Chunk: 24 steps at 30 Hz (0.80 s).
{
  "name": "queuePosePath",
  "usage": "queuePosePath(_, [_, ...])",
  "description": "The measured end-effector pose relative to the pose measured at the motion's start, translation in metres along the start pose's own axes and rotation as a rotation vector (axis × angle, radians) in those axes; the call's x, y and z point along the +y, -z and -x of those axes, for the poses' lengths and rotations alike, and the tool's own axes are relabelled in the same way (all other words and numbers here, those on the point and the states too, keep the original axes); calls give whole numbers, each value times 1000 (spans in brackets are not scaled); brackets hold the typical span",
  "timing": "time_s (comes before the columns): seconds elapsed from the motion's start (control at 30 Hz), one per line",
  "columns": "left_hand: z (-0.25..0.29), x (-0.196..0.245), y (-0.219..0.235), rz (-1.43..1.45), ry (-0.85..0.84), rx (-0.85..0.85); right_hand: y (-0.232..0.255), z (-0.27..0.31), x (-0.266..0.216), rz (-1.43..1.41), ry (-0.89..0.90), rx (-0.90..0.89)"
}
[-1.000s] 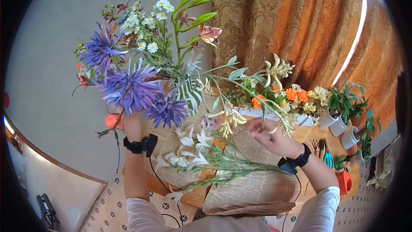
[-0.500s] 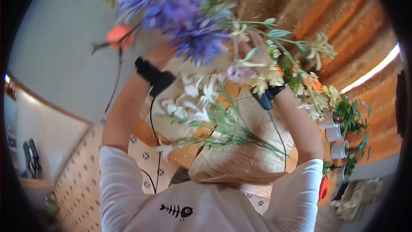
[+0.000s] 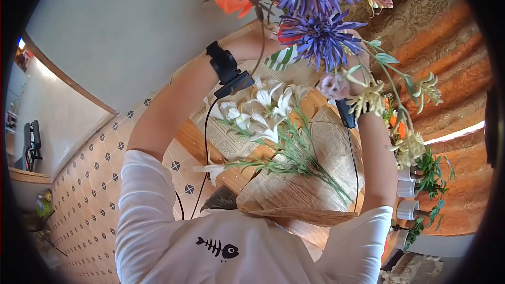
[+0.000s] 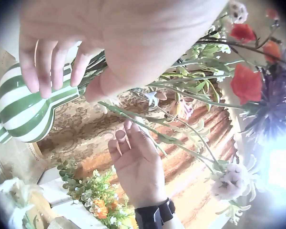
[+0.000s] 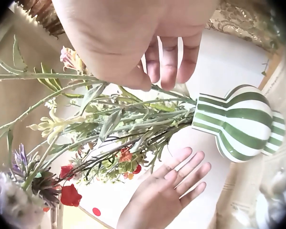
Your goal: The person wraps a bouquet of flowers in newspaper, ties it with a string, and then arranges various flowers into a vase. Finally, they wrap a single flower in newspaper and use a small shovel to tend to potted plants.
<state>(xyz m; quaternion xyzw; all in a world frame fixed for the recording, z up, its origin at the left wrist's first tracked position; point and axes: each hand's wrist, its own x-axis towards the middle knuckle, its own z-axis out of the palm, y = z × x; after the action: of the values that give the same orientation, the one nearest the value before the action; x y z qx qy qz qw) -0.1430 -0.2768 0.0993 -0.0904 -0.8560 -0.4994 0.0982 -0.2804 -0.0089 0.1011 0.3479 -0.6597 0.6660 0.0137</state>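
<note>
A green-and-white striped vase [image 5: 236, 125] holds a tall bunch of mixed flowers, with purple blooms [image 3: 318, 37], red blooms [image 4: 246, 83] and pale yellow ones [image 3: 368, 100]. My left hand [image 5: 155, 200] is beside the stems just above the vase's neck, its fingers extended and apart. On the other side of the bunch my right hand [image 4: 142, 176] is raised with loosely bent fingers, right by the green stems [image 5: 133, 112]. In the head view, blooms hide much of this hand. A pale lilac bloom [image 3: 334, 87] hangs in front of the right wrist.
White lilies [image 3: 265, 118] with long green stems lie on newspaper [image 3: 279, 189] over the wooden table [image 3: 194, 144]. To the right are a planter of orange flowers [image 4: 101, 209] and several white pots [image 3: 407, 210]. Behind hangs an orange-brown curtain [image 3: 447, 68].
My right hand has moved from beside the drooping yellow blooms up to the stems by the vase. The head view has shifted, so the bouquet sits higher and further right in it.
</note>
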Motion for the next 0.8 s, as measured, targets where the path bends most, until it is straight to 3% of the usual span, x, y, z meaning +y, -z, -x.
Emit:
queuePosePath(0.03, [-3, -4, 0, 77, 11, -22, -5, 3, -1, 12, 1, -21])
queuePosePath(0.13, [-18, -40, -14, -258, -135, 80, 7, -4, 21, 164, 122, -64])
queuePosePath(0.23, [-22, -41, -24, -48, -219, 70, -1, -4, 31, -51, 63, -68])
queuePosePath(0.27, [-26, -40, -27, -12, -253, 50, -4, -4, 28, 168, 133, -45])
queuePosePath(0.3, [-31, -45, -35, -36, -299, 122, -7, -6, 28, 116, 130, -42])
queuePosePath(0.4, [-67, -120, -59, 648, -227, -22, -4, -14, 41, 52, 105, -19])
queuePosePath(0.43, [-68, -119, -55, 367, -235, -42, -5, -15, 37, 48, 81, -10])
queuePosePath(0.53, [-64, -109, -49, 279, -229, -57, -14, -21, 23, -190, 14, 22])
queuePosePath(0.6, [-61, -98, -42, 274, -216, -69, -14, -45, 55, 392, 62, 283])
queuePosePath(0.7, [-56, -89, -37, 279, -179, -97, 24, -46, 27, 13, 118, 61])
queuePosePath(0.77, [-56, -85, -37, 277, -167, -108, 24, -39, -13, 234, 268, 145])
queuePosePath(0.8, [-57, -83, -37, 275, -167, -114, 22, -26, -44, 588, 416, 228])
